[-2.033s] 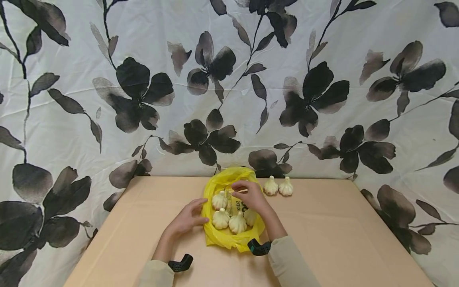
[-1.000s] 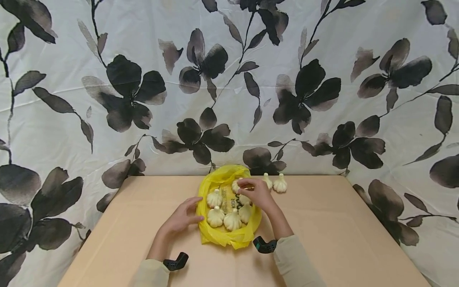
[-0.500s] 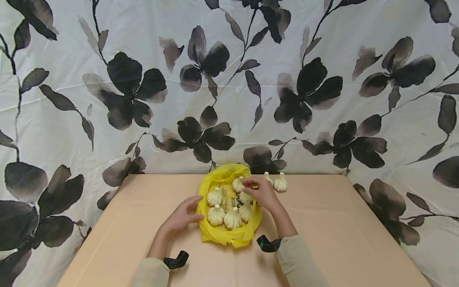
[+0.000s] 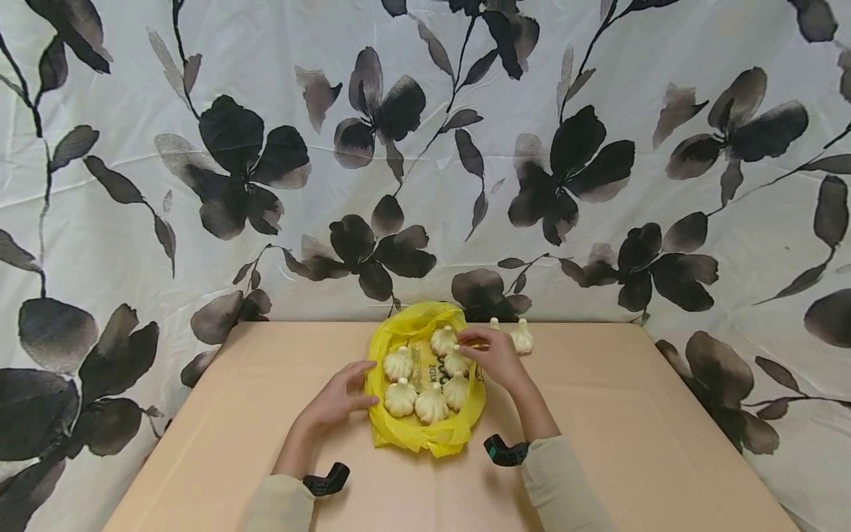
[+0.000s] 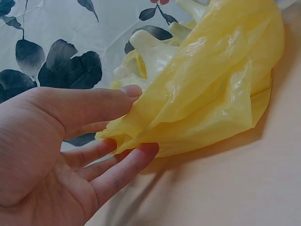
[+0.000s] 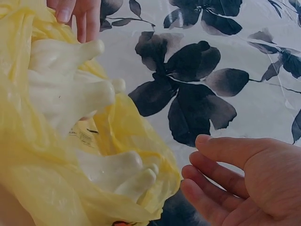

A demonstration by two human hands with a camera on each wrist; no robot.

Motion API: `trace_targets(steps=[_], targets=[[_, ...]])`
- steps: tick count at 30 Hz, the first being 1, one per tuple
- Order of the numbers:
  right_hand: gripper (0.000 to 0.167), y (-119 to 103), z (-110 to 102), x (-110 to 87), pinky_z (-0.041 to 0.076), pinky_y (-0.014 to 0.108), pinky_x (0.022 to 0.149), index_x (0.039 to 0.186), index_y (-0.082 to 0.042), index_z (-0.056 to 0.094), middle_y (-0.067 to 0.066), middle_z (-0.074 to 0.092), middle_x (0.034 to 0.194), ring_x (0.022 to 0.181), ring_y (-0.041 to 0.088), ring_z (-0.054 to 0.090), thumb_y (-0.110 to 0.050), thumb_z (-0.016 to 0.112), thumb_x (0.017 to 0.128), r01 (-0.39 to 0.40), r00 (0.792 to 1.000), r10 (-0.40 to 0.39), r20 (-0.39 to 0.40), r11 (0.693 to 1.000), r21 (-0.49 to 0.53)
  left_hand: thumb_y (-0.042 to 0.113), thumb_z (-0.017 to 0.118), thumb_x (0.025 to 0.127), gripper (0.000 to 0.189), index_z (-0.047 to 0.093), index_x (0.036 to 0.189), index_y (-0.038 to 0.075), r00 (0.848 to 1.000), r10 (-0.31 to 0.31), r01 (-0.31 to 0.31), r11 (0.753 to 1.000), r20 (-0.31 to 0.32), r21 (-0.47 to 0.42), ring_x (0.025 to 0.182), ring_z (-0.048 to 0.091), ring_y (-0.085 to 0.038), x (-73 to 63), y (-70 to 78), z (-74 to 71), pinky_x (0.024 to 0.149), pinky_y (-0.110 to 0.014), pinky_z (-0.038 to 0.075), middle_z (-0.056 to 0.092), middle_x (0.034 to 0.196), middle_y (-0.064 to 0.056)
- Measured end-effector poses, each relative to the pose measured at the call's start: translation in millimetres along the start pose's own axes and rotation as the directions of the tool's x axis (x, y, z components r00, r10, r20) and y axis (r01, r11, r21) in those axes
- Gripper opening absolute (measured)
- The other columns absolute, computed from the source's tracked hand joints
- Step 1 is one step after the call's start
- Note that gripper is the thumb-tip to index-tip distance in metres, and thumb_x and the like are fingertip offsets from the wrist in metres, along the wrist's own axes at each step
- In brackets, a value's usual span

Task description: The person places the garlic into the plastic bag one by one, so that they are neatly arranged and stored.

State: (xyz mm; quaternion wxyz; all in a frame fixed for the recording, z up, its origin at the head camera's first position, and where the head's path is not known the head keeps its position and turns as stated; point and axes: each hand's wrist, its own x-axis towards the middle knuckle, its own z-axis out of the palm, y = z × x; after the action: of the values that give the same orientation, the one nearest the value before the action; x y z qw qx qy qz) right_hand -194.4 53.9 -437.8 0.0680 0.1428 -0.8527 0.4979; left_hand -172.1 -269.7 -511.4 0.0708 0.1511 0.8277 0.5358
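Note:
A yellow plastic bag (image 4: 425,441) lies on the table, its mouth spread wide. Several white garlic bulbs (image 4: 431,405) sit inside it. My left hand (image 4: 340,395) holds the bag's left edge; in the left wrist view the thumb (image 5: 94,106) lies on the upper side and the fingers (image 5: 124,168) below, with yellow plastic between them. My right hand (image 4: 495,357) is at the bag's right rim, beside a bulb (image 4: 456,363). The right wrist view shows its fingers (image 6: 214,175) loosely bent, holding nothing and apart from the bag.
Two more garlic bulbs stand at the table's back edge behind my right hand; one (image 4: 522,337) shows clearly, the other (image 4: 495,324) is mostly hidden. The light tan table (image 4: 631,421) ends at a white cloth (image 4: 485,199) printed with dark flowers.
My right hand set a garlic bulb at the back of the bag, let it go and drew away to the right. My left hand stays at the left edge.

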Motion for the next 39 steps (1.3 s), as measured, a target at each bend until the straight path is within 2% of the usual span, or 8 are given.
trace_targets(steps=[6, 13, 24, 35, 39], targets=[[0.023, 7.6, -7.0, 5.5, 0.056, 0.041, 0.090, 0.109, -0.009, 0.071, 0.016, 0.069, 0.113, 0.100, 0.026, 0.067, -0.008, 0.071, 0.086, 0.006, 1.000, -0.006, 0.006, 1.000, -0.012, 0.022, 0.078, 0.081, 0.074, 0.043, 0.145, 0.010, 1.000, -0.015, 0.015, 1.000, -0.007, -0.007, 0.136, 0.041, -0.038, 2.8, 1.6, -0.3, 0.115, -0.058, 0.028, 0.037, 0.153, -0.010], [0.027, 16.3, -15.7, 8.7, 0.056, 0.044, 0.090, 0.113, -0.003, 0.069, 0.014, 0.070, 0.109, 0.100, 0.028, 0.067, -0.007, 0.070, 0.086, -0.011, 1.000, 0.011, -0.018, 1.000, -0.005, 0.021, 0.077, 0.082, 0.074, 0.042, 0.145, 0.009, 1.000, -0.010, 0.010, 1.000, 0.003, -0.012, 0.134, 0.042, -0.040, 7.5, -1.4, 0.5, 0.113, -0.059, 0.030, 0.035, 0.153, -0.012], [0.029, 32.2, -22.7, 17.7, 0.057, 0.042, 0.088, 0.114, -0.001, 0.069, 0.014, 0.071, 0.110, 0.099, 0.029, 0.068, -0.007, 0.071, 0.086, 0.032, 0.999, -0.033, -0.011, 0.998, -0.048, 0.022, 0.076, 0.082, 0.072, 0.042, 0.145, 0.009, 1.000, -0.004, 0.004, 1.000, -0.001, 0.008, 0.134, 0.043, -0.040, 13.0, -3.8, 1.4, 0.112, -0.058, 0.032, 0.035, 0.153, -0.013], [0.024, 45.6, -34.4, 26.1, 0.057, 0.042, 0.088, 0.110, -0.006, 0.071, 0.012, 0.071, 0.109, 0.099, 0.026, 0.068, -0.010, 0.071, 0.086, -0.025, 0.999, 0.023, -0.024, 0.998, -0.065, 0.021, 0.078, 0.081, 0.071, 0.045, 0.144, 0.012, 0.999, -0.031, 0.031, 0.999, -0.020, 0.014, 0.134, 0.044, -0.037, 20.2, -3.0, 3.7, 0.113, -0.056, 0.032, 0.038, 0.152, -0.010], [0.024, 49.9, -38.8, 30.5, 0.057, 0.042, 0.087, 0.109, -0.004, 0.071, 0.013, 0.071, 0.108, 0.098, 0.028, 0.068, -0.010, 0.072, 0.086, -0.005, 1.000, 0.004, -0.018, 0.998, -0.058, 0.021, 0.078, 0.081, 0.072, 0.045, 0.144, 0.013, 0.999, -0.034, 0.034, 0.999, -0.023, 0.007, 0.134, 0.044, -0.035, 23.2, -2.7, 3.8, 0.114, -0.055, 0.032, 0.038, 0.152, -0.009]])
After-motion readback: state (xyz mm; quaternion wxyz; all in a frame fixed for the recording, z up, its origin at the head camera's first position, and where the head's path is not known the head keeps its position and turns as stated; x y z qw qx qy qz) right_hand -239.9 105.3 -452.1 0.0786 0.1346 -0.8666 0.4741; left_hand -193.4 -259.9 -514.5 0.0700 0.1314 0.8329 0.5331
